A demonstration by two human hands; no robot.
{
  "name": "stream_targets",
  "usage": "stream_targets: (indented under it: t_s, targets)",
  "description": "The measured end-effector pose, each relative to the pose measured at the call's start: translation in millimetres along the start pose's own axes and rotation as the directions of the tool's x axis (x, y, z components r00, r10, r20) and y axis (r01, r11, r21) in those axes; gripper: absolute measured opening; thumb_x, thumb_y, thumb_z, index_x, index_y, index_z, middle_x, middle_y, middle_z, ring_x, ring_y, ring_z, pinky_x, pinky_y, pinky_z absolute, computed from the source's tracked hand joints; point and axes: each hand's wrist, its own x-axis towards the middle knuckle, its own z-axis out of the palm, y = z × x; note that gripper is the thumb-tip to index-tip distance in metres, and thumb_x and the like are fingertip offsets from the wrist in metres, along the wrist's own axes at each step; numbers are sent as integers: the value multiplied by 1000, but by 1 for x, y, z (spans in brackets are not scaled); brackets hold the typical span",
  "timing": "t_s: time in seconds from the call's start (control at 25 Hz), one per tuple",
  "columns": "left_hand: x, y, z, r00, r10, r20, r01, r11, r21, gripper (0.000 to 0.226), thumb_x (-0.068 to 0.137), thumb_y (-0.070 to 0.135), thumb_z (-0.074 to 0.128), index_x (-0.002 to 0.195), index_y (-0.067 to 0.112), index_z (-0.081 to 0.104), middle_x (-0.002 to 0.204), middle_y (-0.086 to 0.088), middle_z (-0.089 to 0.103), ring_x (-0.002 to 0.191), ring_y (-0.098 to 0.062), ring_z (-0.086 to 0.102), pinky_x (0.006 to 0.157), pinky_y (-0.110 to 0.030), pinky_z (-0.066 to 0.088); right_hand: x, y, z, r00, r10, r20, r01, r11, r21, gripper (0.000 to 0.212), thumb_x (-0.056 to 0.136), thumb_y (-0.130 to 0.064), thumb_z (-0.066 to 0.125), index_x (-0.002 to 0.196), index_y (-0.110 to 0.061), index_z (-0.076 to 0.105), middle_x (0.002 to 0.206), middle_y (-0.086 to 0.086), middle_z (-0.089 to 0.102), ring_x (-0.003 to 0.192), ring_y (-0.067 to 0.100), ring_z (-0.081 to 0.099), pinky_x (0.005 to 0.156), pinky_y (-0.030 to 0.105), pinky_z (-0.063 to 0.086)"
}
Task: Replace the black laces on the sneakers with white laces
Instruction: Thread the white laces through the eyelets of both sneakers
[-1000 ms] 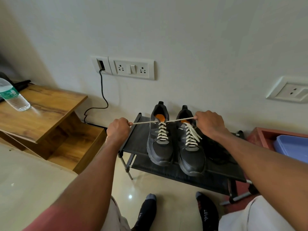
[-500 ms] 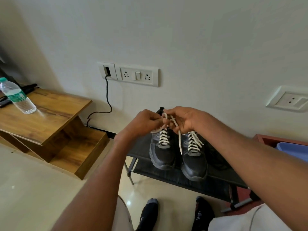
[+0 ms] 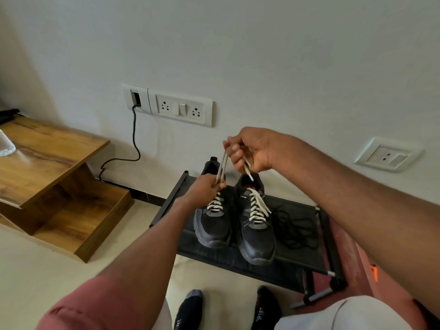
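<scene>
A white wall (image 3: 262, 55) fills the upper view, with a switch panel (image 3: 181, 108) and a black cable (image 3: 133, 148) hanging from it to the floor. At the left stands a stepped wooden unit (image 3: 47, 167). A low black shoe rack (image 3: 292, 260) stands against the wall, and its fabric shelf carries the pair of black sneakers side by side, toes toward the near edge. The left sneaker (image 3: 213, 225) stands near the shelf's left edge; the right sneaker (image 3: 257, 234) stands just beside it, about mid-shelf. Both are threaded with white laces (image 3: 258, 208). The black laces (image 3: 297, 229) lie in a loose tangle on the shelf toward its right edge, beside the right sneaker.

The left hand (image 3: 204, 189) is over the left sneaker's collar, its grip closed by pinching fingers on the white lace strands where they rise from the shoe. The right hand (image 3: 252, 148) is raised above the sneakers near the shelf's back edge, fingers curled, its grip closed on the upper part of the lace; a loop runs down from it to the left hand, and one free end (image 3: 247, 171) hangs below its fingers.

Two dark-socked feet (image 3: 190, 308) are on the floor in front of the rack.
</scene>
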Motion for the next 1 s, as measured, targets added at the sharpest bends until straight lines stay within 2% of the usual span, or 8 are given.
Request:
stream_targets:
  t_s: [0.12,0.32,0.52,0.68,0.76,0.84,0.92,1.0]
  targets:
    - [3,-2,3,998,-69,-10,68,995,-66,28,107,23,49,86,25,67,88,-4,69,81,-22,62,84,-42,53,-21,-30,6,988,-90,-125,85,995,-47,32,111,-18,37,84,-19,55,59,-7,49,48,7,43,49,23,34]
    - [4,-1,6,989,-138,-49,132,985,-114,35,107,20,41,85,22,68,87,-5,69,73,-18,57,70,-33,47,-38,-53,18,936,-182,-302,175,983,-50,31,107,-13,40,83,-16,59,54,-6,52,42,8,44,45,18,35]
    - [5,7,8,983,-170,-63,165,983,-80,34,95,6,36,76,22,59,82,1,67,71,-19,55,69,-36,46,-43,-40,26,906,-284,-315,272,959,-82,32,109,-18,44,81,-16,60,56,-5,55,44,8,47,50,21,37]
    - [7,8,-3,992,-125,22,126,989,-82,35,96,-1,44,82,17,70,87,5,72,82,-15,62,78,-27,47,-40,2,17,783,-548,-293,439,821,-364,25,106,-18,48,90,-12,67,62,-1,61,52,13,56,54,25,40]
    - [3,5,-17,994,-111,-1,111,993,-47,35,91,-4,54,79,22,75,79,11,72,77,-7,63,70,-15,44,-39,31,5,853,-509,-112,380,755,-535,23,104,-18,52,94,-9,71,65,1,67,55,14,61,52,24,41]
    - [-4,2,-32,994,-92,-64,93,996,14,34,85,-2,66,72,29,72,71,15,68,69,0,60,61,-8,40,-28,59,-7,945,-325,36,253,657,-710,25,104,-22,56,96,-9,75,75,4,75,64,15,67,53,23,41]
    - [-10,0,-43,991,-102,-81,105,994,29,27,84,0,68,78,24,78,80,12,74,79,-2,66,74,-14,47,-8,88,-20,969,-244,48,167,497,-851,27,106,-24,57,97,-12,79,88,5,79,75,18,71,61,25,48]
    - [-16,-4,-49,987,-145,-66,149,987,66,30,86,-2,63,83,21,81,90,6,77,85,-11,70,79,-27,54,14,114,-34,943,-332,9,169,456,-874,28,107,-25,56,98,-19,82,92,-3,78,88,16,72,78,29,55]
